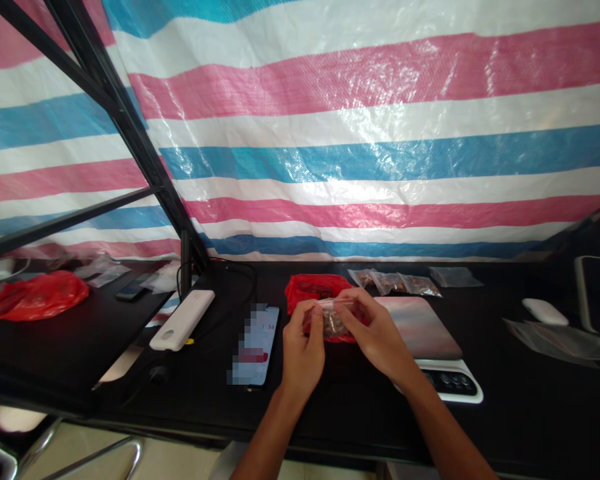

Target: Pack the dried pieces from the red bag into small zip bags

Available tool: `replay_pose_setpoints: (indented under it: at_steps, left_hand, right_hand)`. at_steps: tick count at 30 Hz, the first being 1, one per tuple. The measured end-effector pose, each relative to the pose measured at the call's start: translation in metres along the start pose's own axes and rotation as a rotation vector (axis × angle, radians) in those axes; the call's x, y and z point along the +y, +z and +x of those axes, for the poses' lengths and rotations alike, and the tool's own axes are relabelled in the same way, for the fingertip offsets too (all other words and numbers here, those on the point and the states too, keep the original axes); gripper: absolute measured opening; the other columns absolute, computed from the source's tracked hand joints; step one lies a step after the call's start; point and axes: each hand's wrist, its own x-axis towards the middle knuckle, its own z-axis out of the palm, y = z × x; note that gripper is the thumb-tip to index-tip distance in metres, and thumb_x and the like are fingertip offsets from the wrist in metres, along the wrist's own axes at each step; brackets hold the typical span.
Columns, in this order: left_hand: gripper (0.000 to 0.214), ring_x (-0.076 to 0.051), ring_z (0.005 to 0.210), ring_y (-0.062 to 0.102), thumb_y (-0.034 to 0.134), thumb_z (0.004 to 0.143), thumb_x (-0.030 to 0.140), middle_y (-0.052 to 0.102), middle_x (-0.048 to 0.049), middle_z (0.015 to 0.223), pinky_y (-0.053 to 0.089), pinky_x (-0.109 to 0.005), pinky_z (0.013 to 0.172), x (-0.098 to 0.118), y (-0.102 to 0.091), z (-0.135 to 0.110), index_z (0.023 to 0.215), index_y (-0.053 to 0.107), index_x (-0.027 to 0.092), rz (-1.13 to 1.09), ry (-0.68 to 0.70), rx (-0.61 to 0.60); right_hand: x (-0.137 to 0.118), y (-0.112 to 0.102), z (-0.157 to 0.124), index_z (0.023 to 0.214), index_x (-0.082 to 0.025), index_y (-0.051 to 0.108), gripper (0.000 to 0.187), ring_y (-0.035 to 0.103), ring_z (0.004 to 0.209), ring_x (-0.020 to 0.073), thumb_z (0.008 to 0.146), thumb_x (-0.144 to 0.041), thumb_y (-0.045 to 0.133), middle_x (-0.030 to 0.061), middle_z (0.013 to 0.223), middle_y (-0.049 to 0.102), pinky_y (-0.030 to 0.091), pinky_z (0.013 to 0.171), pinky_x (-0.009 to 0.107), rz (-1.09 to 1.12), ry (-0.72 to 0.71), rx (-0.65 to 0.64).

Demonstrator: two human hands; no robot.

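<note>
Far left of the open red bag (296, 292), on the neighbouring desk, lies a bunched red bag (43, 295), its contents hidden, with crumpled clear bags (103, 272) just behind it. Nearer the open red bag, on its left, are a white power bank (183, 320) and then a lit phone (257, 353), set a little closer to the wearer than the bag. Directly in front of the open red bag, partly covering it from view, is the pouch (334, 324), clear and filled with brownish bits. The left hand (303, 343) grasps its left end between thumb and fingers; the right hand (377, 327) pinches its right end the same way. Something dark shows within the red bag's mouth, too small to make out. Behind and right of that bag, clear packets (393, 283) of reddish-brown pieces lie overlapping in a row, a flat clear packet (455, 277) just beyond them. Right of the bag sits a pinkish pad (423, 327); far to its right, a white case (545, 311), closed, lies beside flat clear sleeves (555, 341).
</note>
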Motion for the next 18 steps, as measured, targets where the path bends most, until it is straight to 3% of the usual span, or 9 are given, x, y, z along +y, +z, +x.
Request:
replay_pose_setpoints:
  at_steps: [7, 11, 18]
  left_hand:
    - [0.025, -0.017, 0.085, 0.072, 0.054, 0.102, 0.043, 0.074, -0.0035, 0.092, 0.056, -0.025, 0.076, 0.0025, 0.0002, 0.0010, 0.100, 0.065, 0.020, -0.006, 0.012, -0.012]
    - [0.026, -0.017, 0.084, 0.073, 0.054, 0.102, 0.042, 0.075, -0.0043, 0.091, 0.057, -0.026, 0.076, 0.0045, 0.0011, 0.0001, 0.099, 0.065, 0.019, 0.004, 0.026, -0.024]
    - [0.023, -0.020, 0.093, 0.075, 0.062, 0.097, 0.042, 0.077, -0.0061, 0.097, 0.060, -0.031, 0.084, 0.0061, 0.0041, -0.0002, 0.101, 0.065, 0.020, -0.102, -0.004, -0.047]
  right_hand:
    - [-0.0080, -0.0006, 0.0004, 0.085, -0.023, 0.068, 0.022, 0.059, 0.082, 0.0195, 0.092, -0.044, 0.064, 0.0030, 0.087, 0.064, 0.047, 0.075, 0.032, -0.093, -0.097, 0.031]
    - [-0.0079, -0.0007, -0.0004, 0.090, -0.023, 0.071, 0.020, 0.062, 0.092, 0.0209, 0.091, -0.043, 0.067, 0.0045, 0.095, 0.066, 0.049, 0.085, 0.034, -0.074, -0.108, 0.006]
    - [-0.0098, 0.0004, -0.0012, 0.080, -0.024, 0.071, 0.022, 0.062, 0.086, 0.0208, 0.089, -0.045, 0.070, 0.0041, 0.088, 0.064, 0.050, 0.076, 0.034, -0.059, -0.155, 0.059]
